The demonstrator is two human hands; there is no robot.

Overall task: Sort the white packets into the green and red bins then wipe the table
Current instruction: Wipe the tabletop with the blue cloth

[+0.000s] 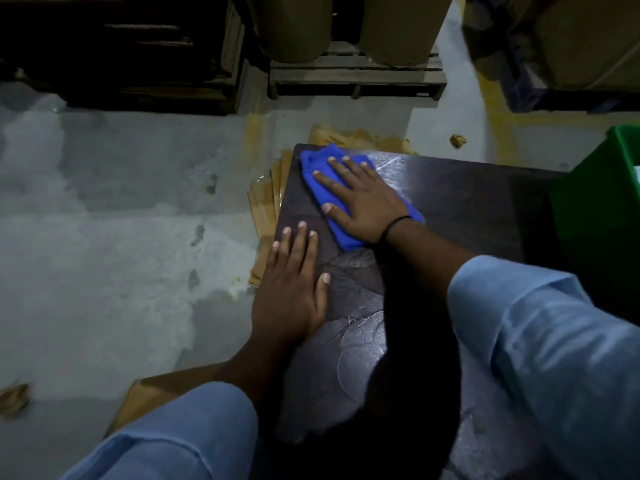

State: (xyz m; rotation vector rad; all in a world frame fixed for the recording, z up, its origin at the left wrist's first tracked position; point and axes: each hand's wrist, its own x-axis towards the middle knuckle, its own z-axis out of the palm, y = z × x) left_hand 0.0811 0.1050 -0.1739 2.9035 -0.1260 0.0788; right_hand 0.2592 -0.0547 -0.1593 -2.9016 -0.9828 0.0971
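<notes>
Dark scuffed bench [467,202], right hand [363,199] fingers flat and spread on crumpled blue cloth [332,202], left hand [294,289] fingers straight, pressed flat on bench edge, green bin [602,202] beside

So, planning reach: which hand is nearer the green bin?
Right. The right hand presses the blue cloth, left of the green bin; the left hand lies flat farther left, near the table edge.

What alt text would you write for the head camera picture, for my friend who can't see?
The right hand presses a blue cloth flat on the far left corner of a dark table, while the left hand rests flat near its left edge. A green bin stands at the right; flattened cardboard lies on the floor beside it.
</notes>
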